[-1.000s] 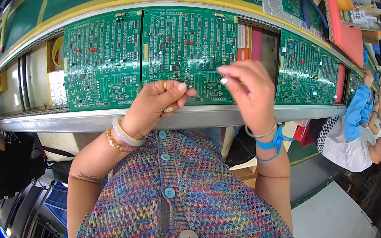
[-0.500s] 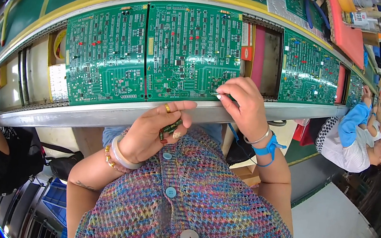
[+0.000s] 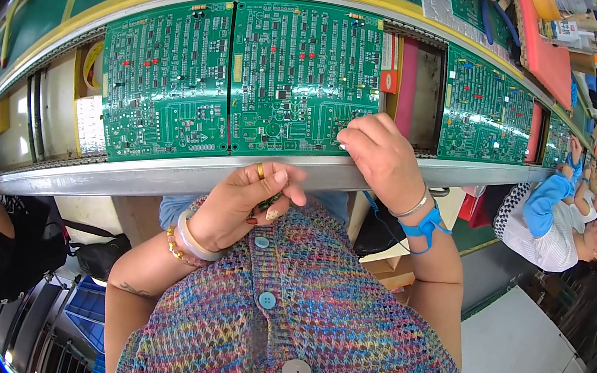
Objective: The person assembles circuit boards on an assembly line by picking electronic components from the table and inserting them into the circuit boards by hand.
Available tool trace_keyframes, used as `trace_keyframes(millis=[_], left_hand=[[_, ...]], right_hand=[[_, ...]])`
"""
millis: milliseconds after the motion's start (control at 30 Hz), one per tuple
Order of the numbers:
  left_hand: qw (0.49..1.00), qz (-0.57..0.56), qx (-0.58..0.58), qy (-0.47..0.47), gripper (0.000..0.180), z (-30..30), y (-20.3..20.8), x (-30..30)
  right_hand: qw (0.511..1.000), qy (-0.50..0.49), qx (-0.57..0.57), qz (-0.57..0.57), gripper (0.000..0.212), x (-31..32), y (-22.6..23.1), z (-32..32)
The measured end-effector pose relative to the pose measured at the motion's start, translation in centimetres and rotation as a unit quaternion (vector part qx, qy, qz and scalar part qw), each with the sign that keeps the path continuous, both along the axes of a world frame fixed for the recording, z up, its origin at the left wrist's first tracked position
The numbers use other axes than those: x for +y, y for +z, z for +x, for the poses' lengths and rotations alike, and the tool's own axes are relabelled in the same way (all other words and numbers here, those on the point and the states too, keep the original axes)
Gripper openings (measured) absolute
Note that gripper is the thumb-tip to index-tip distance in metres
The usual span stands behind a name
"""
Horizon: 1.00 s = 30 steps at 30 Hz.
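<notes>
My left hand (image 3: 245,198) is partly closed in front of the metal rail, curled around a few small dark green electronic components (image 3: 267,203). Its thumb and forefinger point up toward the boards. My right hand (image 3: 384,155) is pinched at the lower right corner of a green circuit board (image 3: 295,122); whatever sits between those fingertips is too small and covered to make out. The board carries many small chips and a few red parts. Beside it on the left lies a similar green circuit board (image 3: 165,86), with a narrow gap between them.
A metal rail (image 3: 187,175) runs along the near side of the boards. More circuit boards (image 3: 478,112) lie farther right on the line, past an opening (image 3: 425,97). Pliers (image 3: 486,19) and a red foam slab (image 3: 543,49) are at the upper right. Other people (image 3: 554,220) are at both sides.
My right hand has rolled over, its fingers curling tighter at the board's corner. My left fingers have bent inward and the thumb has come up, covering more of the green components.
</notes>
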<state>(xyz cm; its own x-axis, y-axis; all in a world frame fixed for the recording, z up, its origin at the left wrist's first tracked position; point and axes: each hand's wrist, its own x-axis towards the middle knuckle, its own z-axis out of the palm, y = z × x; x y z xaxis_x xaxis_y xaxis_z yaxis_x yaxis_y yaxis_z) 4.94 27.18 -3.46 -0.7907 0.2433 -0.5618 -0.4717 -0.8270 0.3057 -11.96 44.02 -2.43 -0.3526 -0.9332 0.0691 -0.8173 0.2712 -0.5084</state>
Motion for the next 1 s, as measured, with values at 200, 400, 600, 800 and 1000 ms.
trace_keyframes(millis=[200,400,600,800,1000], left_hand=[[1.0,-0.016,0.004,0.009,0.03,0.0,0.1,0.1],[0.999,-0.007,0.004,0.049,0.032,-0.4,0.3,0.3],[0.995,-0.016,0.047,0.087,0.032,-0.4,-0.4,-0.3],[0.99,-0.051,0.022,0.131,0.036,-0.7,1.0,-3.9],[0.982,-0.11,0.033,0.147,0.038,-0.4,0.5,-9.0]], right_hand=[[0.995,0.065,0.043,0.07,0.027,-0.6,0.9,0.0],[0.993,0.039,-0.008,-0.11,0.025,-2.1,3.3,1.2],[0.992,0.039,0.028,-0.12,0.027,-5.4,4.1,4.1],[0.991,0.06,-0.013,-0.117,0.017,-9.6,3.8,2.1],[0.989,-0.064,0.05,-0.12,0.005,-14.0,0.3,-4.9]])
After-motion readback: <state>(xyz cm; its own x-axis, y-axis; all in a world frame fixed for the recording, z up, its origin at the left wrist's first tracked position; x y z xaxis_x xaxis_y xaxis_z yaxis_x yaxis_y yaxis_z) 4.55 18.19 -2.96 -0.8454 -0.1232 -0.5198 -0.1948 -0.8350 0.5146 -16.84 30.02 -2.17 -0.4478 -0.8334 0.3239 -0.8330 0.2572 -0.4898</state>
